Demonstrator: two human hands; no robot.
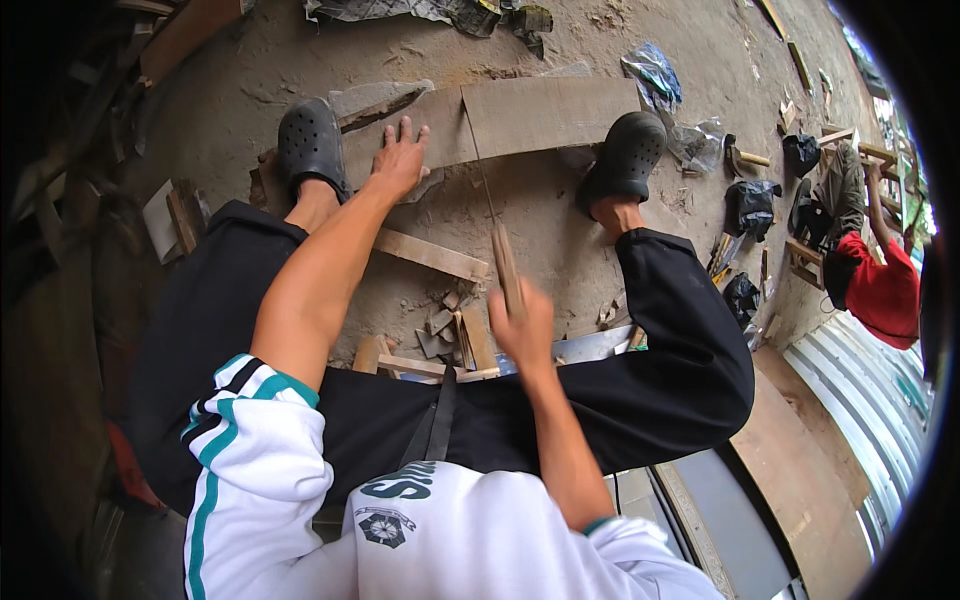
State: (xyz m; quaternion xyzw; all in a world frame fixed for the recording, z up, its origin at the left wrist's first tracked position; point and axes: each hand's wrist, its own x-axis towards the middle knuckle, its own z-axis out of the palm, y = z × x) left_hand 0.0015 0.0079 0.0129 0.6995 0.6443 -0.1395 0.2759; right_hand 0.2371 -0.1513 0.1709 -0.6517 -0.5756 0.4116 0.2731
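A wide wooden board [555, 115] lies across the ground ahead, between my two dark clogs. My left hand [400, 160] presses on its left part, fingers spread and stretched out. My right hand [522, 315] is closed around the wooden handle of a handsaw [505, 265], slightly smeared by motion. The thin blade runs forward from the handle and meets the board right of my left hand, in a narrow cut line. Both clogs, the left [308, 145] and the right [628, 155], are at the board's ends.
A loose wood strip [430, 254] and several offcuts [450, 325] lie between my legs. Plastic wrapping [655, 78], black bags [752, 207] and a hammer [745, 158] lie to the right. Beyond them is a person in red [875, 290]. Scrap wood is piled left.
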